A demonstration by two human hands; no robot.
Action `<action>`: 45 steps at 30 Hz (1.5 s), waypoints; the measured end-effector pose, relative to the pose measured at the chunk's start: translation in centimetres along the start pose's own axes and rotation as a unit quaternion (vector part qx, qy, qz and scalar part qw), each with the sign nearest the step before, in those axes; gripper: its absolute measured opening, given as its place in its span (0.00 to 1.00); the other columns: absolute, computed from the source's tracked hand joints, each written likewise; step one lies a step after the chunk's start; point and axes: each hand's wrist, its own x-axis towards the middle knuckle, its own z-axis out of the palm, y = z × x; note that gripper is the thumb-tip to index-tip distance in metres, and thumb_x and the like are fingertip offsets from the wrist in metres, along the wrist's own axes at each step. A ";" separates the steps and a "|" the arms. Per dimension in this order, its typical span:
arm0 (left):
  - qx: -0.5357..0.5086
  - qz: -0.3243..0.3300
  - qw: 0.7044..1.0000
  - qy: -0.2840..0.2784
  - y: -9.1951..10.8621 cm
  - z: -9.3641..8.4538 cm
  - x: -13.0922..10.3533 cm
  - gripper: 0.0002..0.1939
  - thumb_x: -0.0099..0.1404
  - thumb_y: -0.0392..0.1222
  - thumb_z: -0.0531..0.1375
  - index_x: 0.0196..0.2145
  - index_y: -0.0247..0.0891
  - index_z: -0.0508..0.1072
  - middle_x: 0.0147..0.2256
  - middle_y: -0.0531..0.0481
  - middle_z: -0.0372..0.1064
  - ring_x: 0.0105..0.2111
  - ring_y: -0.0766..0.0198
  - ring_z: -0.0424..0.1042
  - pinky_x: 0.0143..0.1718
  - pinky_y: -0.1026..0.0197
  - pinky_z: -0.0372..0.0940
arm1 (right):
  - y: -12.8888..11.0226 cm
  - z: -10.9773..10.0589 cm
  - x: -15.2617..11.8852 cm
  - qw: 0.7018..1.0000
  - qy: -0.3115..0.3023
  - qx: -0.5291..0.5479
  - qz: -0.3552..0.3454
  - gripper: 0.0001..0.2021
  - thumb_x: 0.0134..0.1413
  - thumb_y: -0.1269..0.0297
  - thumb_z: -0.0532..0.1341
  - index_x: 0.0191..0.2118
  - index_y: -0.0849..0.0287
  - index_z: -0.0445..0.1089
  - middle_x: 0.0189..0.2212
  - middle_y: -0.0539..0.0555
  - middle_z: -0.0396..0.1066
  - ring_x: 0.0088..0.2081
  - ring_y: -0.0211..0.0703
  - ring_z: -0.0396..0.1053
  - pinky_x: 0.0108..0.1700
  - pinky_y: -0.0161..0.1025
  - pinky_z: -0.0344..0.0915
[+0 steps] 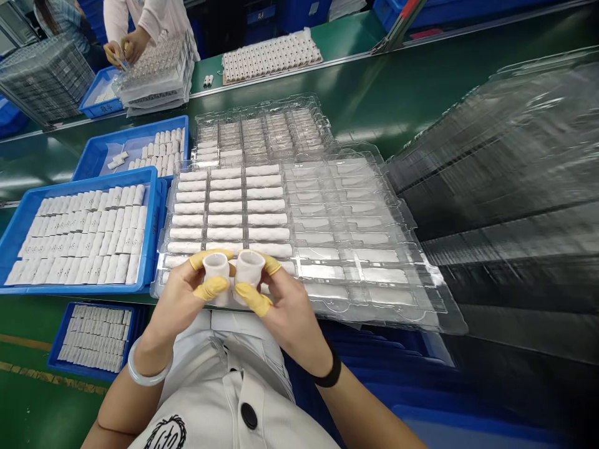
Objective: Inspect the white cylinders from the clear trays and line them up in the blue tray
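My left hand (189, 287), with yellow finger cots on thumb and finger, is closed on a white hollow tube (217, 267). A second white tube (249, 265) is gripped by my right hand (281, 293), which wears the same kind of cots. Both tubes stand upright side by side, their round open ends facing up toward me. Beneath them lies a clear plastic blister tray (322, 249). White pieces (227, 206) fill its left columns in rows; the columns on the right show clear compartments. The lower ends of the held tubes are partly hidden by my fingers.
Blue bins (156, 187) of white pieces stand on the left, with another bin (55, 358) lower down. Another filled clear tray (262, 128) lies behind. A dark, blurred stack (510, 199) rises at right. Across the green bench, a co-worker's hands (126, 48) work by stacked trays (156, 93).
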 end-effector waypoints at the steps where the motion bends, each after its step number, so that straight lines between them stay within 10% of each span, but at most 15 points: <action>1: -0.078 -0.054 0.995 -0.007 0.0 0.0 0.1 0.22 0.56 0.53 0.69 0.44 0.37 0.79 0.37 0.43 0.78 0.38 0.56 0.76 0.38 0.59 0.70 | -0.4 -0.1 0.1 0.993 -0.018 0.089 0.078 0.16 0.52 0.60 0.69 0.47 0.55 0.71 0.35 0.52 0.75 0.33 0.41 0.71 0.35 0.39 0.70; 8: -0.446 -0.328 0.832 0.046 0.0 0.7 1.4 0.24 0.77 0.45 0.44 0.59 0.25 0.65 0.32 0.42 0.78 0.27 0.66 0.79 0.32 0.68 0.73 | -0.3 -0.2 1.3 0.777 -0.067 0.521 0.347 0.11 0.56 0.62 0.67 0.40 0.66 0.74 0.29 0.52 0.76 0.26 0.31 0.73 0.25 0.24 0.71; 12: -0.508 -0.351 0.782 0.085 0.1 1.0 1.6 0.27 0.77 0.45 0.39 0.65 0.25 0.55 0.34 0.40 0.78 0.31 0.64 0.81 0.35 0.68 0.74 | 0.7 -0.1 1.3 0.722 -0.030 0.572 0.388 0.08 0.60 0.67 0.65 0.40 0.68 0.73 0.32 0.54 0.78 0.28 0.33 0.77 0.29 0.23 0.75; 45: -0.480 -0.333 0.804 0.109 0.8 1.6 1.4 0.30 0.77 0.47 0.40 0.68 0.24 0.49 0.37 0.38 0.79 0.34 0.65 0.81 0.36 0.70 0.74 | 0.7 0.2 1.2 0.733 -0.019 0.557 0.390 0.11 0.66 0.62 0.59 0.37 0.64 0.73 0.29 0.51 0.77 0.28 0.30 0.76 0.31 0.21 0.74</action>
